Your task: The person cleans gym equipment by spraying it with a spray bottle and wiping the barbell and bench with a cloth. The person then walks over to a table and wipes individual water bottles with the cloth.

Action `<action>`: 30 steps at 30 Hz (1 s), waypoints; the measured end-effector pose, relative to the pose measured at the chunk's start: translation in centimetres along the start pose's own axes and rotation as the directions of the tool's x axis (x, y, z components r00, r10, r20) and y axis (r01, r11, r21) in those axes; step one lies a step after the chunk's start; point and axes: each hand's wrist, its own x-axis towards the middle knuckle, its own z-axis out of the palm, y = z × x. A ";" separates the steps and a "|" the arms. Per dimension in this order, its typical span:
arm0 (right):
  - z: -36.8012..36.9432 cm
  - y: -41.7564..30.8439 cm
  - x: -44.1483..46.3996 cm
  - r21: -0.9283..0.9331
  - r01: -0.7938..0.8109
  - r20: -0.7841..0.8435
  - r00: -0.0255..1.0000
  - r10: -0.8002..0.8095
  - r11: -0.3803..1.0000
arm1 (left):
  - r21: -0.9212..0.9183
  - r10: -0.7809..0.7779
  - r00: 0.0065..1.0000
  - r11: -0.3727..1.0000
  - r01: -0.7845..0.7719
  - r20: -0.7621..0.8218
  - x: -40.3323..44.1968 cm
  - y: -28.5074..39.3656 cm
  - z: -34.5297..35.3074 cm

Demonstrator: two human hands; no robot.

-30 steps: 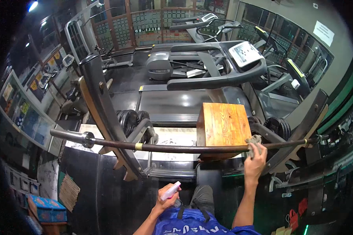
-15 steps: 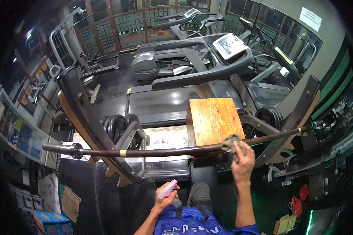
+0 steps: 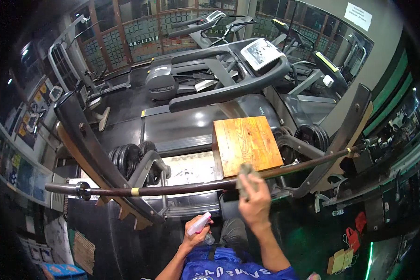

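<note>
1. Holding a grey-brown cloth (image 3: 245,179) with bent fingers, the right hand (image 3: 255,203) has it against the dark bar (image 3: 182,188); whether some fingers go under the bar, I cannot tell well, because the cloth covers this place.
2. Just beyond the right hand lies the bar, its long axis going from side to side; the longer visible part is to the left of this hand.
3. Beyond the right hand, past the bar, stands the wooden box (image 3: 247,144).
4. Closed around a spray bottle (image 3: 199,224), the left hand (image 3: 195,237) is leftward of the right one, apart from the bar; so the right hand is nearer to it.
</note>
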 end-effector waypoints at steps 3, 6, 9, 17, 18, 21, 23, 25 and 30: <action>0.8 0.1 -0.7 -0.075 0.146 -0.047 0.988 -0.149 0.986 | 0.050 0.020 0.999 0.998 -0.023 0.051 0.8 0.1 0.8; -0.3 4.6 -0.6 -0.143 0.211 -0.067 0.973 -0.223 0.967 | 0.158 0.133 0.986 0.976 -0.147 0.099 1.6 1.0 1.0; -1.3 9.3 -0.4 -0.267 0.084 -0.218 0.965 -0.145 0.960 | 0.250 0.219 0.970 0.938 -0.240 0.109 2.0 2.0 0.4; -1.6 11.8 0.9 0.050 -0.306 -0.464 0.836 0.293 0.951 | 0.307 0.176 0.983 0.934 -0.181 0.043 2.2 2.9 -1.1; -0.8 11.0 0.8 0.132 -0.323 -0.498 0.796 0.345 0.937 | 0.315 0.185 0.982 0.930 -0.188 0.039 2.2 2.9 -1.2; 2.2 7.3 0.3 0.277 -0.333 -0.492 0.757 0.431 0.901 | 0.342 0.305 0.949 0.885 -0.315 0.085 2.4 3.3 -1.4; 3.4 3.4 -0.7 0.296 -0.273 -0.396 0.837 0.377 0.916 | 0.163 0.260 0.966 0.953 -0.255 -0.008 1.8 3.3 -0.8; 4.3 0.4 -2.0 0.275 -0.135 -0.265 0.941 0.210 0.952 | 0.061 0.215 0.975 0.975 -0.212 -0.053 1.0 2.9 -0.5; 4.7 0.1 -3.1 0.079 0.135 -0.123 0.985 -0.125 0.988 | 0.045 0.260 0.965 0.965 -0.258 -0.048 0.6 3.2 -0.1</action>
